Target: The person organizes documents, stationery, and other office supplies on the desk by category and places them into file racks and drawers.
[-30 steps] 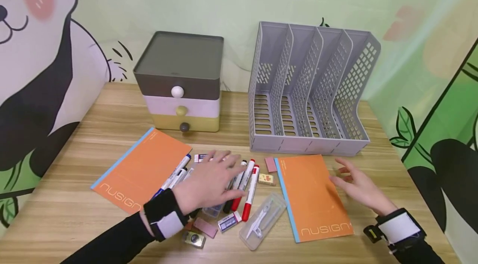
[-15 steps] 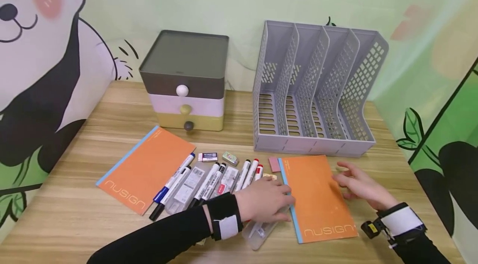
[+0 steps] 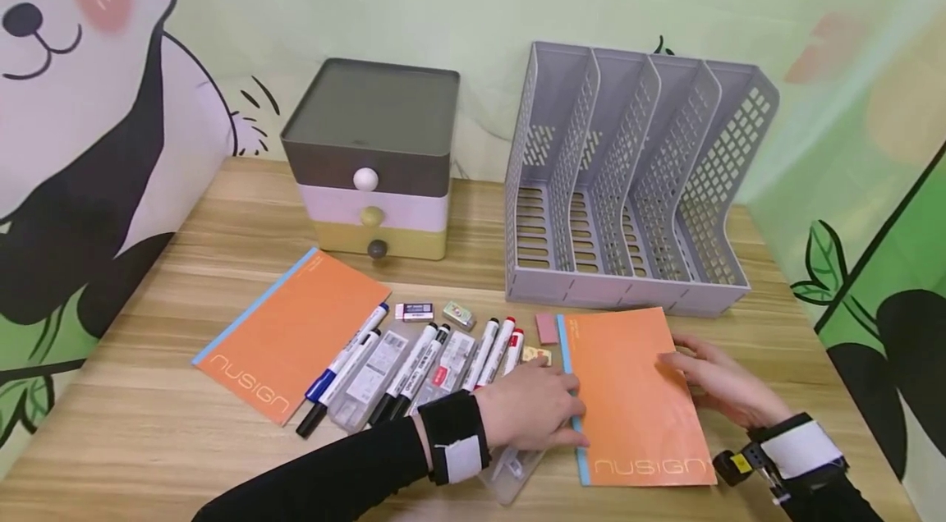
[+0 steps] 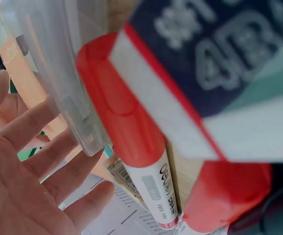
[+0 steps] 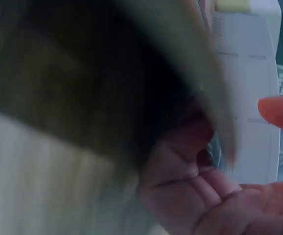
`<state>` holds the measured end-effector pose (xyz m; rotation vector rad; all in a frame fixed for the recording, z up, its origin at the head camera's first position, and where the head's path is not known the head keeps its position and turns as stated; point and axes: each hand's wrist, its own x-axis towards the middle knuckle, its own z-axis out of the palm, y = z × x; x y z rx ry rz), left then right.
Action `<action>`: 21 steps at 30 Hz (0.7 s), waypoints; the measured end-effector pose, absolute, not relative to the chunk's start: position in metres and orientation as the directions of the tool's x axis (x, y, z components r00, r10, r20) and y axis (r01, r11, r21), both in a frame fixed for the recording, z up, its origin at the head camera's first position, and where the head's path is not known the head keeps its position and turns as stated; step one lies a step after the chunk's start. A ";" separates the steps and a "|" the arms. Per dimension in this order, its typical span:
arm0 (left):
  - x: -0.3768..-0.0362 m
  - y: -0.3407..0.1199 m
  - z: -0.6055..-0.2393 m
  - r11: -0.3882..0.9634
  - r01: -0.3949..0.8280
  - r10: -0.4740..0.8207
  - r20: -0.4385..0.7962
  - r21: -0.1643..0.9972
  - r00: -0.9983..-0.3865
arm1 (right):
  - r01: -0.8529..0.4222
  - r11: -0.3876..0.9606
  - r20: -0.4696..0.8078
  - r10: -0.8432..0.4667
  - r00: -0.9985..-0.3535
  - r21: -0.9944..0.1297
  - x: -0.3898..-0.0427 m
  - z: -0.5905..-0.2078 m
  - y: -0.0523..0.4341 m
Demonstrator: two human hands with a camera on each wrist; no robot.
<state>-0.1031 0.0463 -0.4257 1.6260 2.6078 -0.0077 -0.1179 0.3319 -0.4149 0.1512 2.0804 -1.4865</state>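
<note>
An orange notebook (image 3: 628, 391) with a blue spine lies on the wooden table (image 3: 148, 423) in front of me. My left hand (image 3: 535, 411) rests with straight fingers against its spine edge. In the left wrist view that open palm (image 4: 19, 161) hangs beside red marker caps (image 4: 131, 127) and a clear case (image 4: 68, 73). My right hand (image 3: 713, 382) pinches the notebook's right edge, which is slightly raised. In the blurred right wrist view its fingers (image 5: 205, 196) sit under the notebook's dark underside (image 5: 82, 73).
A second orange notebook (image 3: 291, 333) lies at the left. Between the two are several markers (image 3: 443, 362), small erasers (image 3: 414, 311) and a clear plastic case (image 3: 510, 464). A grey file rack (image 3: 636, 177) and a three-drawer box (image 3: 369, 161) stand at the back.
My left hand has moved from the markers rightward to the notebook's spine edge. The right hand has closed in on the right edge, which has lifted a little.
</note>
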 end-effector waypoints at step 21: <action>-0.139 0.006 -0.384 0.533 0.647 0.672 0.190 0.545 -0.715 | 0.087 0.257 -0.140 -0.195 -0.971 -0.962 -0.087 -0.395 0.321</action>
